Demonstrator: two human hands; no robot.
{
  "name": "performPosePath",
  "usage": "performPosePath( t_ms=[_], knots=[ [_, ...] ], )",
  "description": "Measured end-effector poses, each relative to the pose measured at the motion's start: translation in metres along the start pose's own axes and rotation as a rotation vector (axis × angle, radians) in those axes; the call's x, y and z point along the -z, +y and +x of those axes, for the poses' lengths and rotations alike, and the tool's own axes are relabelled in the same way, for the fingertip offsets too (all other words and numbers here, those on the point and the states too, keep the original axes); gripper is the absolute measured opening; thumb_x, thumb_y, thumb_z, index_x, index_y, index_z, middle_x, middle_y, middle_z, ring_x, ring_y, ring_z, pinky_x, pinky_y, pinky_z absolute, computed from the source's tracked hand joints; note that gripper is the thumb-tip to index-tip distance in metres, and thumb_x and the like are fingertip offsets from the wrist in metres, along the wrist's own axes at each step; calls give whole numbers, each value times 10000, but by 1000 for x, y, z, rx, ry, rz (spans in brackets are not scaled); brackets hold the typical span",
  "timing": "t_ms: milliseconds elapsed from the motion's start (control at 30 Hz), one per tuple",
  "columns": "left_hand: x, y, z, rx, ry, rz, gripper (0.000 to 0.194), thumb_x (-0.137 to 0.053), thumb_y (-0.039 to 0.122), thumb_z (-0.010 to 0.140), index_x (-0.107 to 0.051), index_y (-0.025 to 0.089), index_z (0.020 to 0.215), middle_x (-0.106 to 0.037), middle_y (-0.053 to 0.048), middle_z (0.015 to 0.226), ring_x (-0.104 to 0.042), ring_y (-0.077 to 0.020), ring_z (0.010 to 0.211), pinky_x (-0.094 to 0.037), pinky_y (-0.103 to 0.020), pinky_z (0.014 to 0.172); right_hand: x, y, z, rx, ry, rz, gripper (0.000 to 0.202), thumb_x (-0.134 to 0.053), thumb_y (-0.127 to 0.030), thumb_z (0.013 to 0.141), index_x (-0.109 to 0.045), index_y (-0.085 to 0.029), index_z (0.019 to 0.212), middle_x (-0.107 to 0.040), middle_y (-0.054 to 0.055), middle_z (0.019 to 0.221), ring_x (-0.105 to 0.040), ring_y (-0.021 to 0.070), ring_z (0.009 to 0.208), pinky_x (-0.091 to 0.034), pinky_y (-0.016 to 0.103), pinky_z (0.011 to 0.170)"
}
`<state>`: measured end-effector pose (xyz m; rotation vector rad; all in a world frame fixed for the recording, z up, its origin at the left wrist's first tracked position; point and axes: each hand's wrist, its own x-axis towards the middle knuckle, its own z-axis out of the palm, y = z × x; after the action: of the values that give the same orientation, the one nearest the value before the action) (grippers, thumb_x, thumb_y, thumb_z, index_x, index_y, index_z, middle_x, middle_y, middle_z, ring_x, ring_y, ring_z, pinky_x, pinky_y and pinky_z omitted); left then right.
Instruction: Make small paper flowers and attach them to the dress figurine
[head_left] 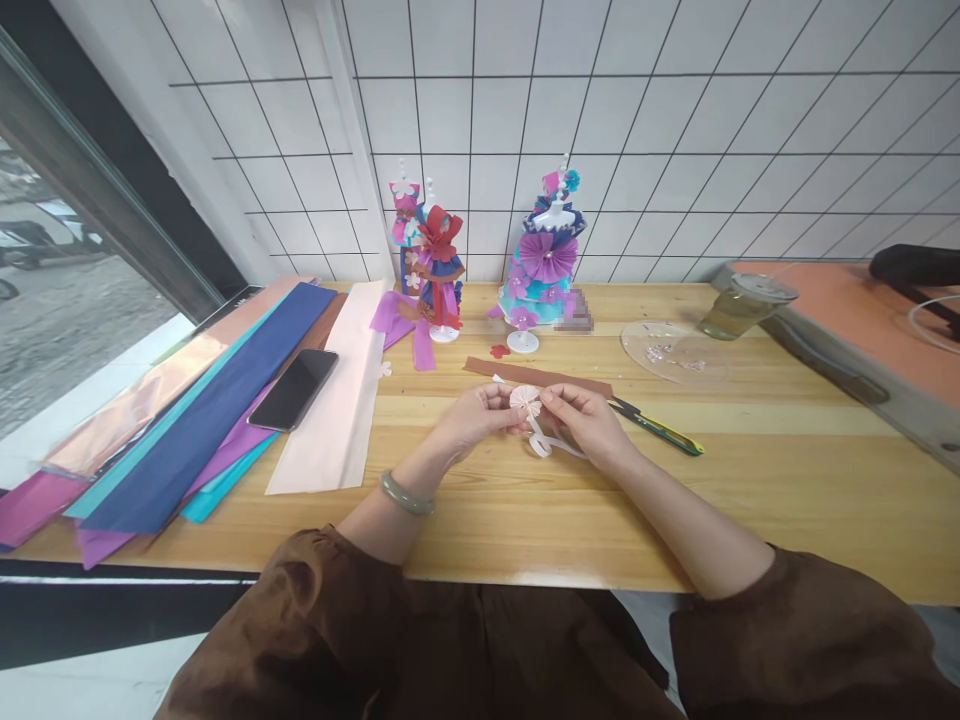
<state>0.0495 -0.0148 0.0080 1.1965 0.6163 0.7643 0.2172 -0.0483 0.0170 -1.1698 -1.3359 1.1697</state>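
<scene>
Between my two hands is a small pale pink pleated paper rosette [525, 400], fanned into a round shape. My left hand [484, 415] pinches its left side, and my right hand [585, 420] pinches its right edge between thumb and finger. A narrow white strip [541, 445] curls below the rosette and runs under my right hand. Just beyond my fingers lies a brown paper strip [540, 377]. A box cutter [660, 428] with a yellow and black handle rests right of my right hand.
Two decorated miniature dress forms [441, 265] [547, 265] stand by the tiled wall. Coloured crepe paper sheets [202, 410], a pale pink sheet [337, 400] and a phone [294, 388] lie left. Right are a clear plate [637, 345] with small beads and a lidded cup [739, 308].
</scene>
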Motion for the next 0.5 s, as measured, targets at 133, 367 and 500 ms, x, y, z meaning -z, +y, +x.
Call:
performPosePath(
  t_ms=[133,367,500],
  knots=[
    [-1,3,-1,-26,35,-48,335,-674,267,638,-574,130,927,-616,-49,827,-556,-76,646,-431,-234,643,-1,-1,-1,-46,-53,-4,282,-553,-445,731,-562,-165,695,-438,-49,519,-356,61,451,-287,213,446],
    [-1,1,-1,-12,9,29,279,-652,280,659,-571,115,869,-606,-44,748,-558,-83,635,-420,-223,613,-2,0,-2,-85,-43,-7,257,-612,-406,684,-574,-160,750,-484,-50,523,-382,59,442,-298,208,438],
    [-2,-1,-1,36,-23,90,267,-647,282,659,-571,118,856,-607,-47,738,-559,-88,617,-422,-229,599,-2,-3,-2,-69,-10,-12,237,-624,-383,673,-567,-155,705,-511,-41,552,-408,57,453,-329,211,457]
  ],
)
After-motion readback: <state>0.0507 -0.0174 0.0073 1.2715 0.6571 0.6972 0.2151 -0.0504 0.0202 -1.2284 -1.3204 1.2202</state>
